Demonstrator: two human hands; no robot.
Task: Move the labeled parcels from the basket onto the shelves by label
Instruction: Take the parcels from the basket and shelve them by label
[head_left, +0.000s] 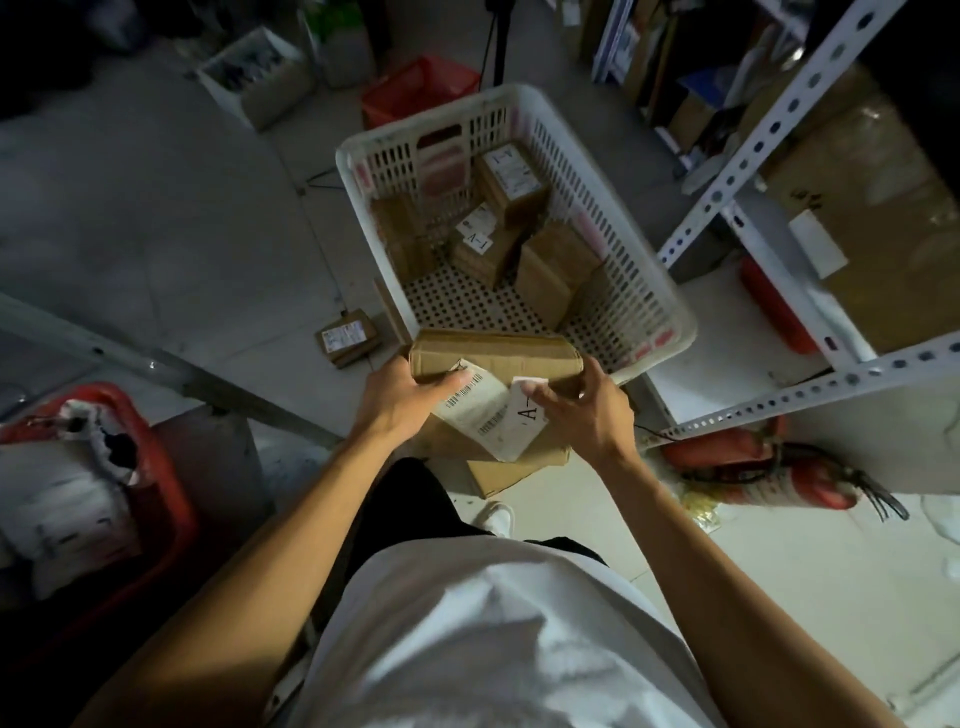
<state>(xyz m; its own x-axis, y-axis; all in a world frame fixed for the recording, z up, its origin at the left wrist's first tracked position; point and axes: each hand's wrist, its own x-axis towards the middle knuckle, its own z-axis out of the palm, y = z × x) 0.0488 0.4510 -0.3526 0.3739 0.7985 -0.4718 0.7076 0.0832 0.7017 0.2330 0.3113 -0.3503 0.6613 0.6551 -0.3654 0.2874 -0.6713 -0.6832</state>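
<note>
while i hold the parcel (493, 353) just above the near rim of the basket (613, 244), my left hand (400, 400) grips its left end and my right hand (587, 410) pinches the small tag at its front. i think i should carry it level with both hands and read the tag fully before i choose a shelf (810, 395). the tag shows "a-", the rest is covered by my finger. a barcode label (478, 410) lies beside it, too small to read.

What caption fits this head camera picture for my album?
Both hands, left hand and right hand, hold a labeled cardboard parcel by the white basket of parcels.
</note>
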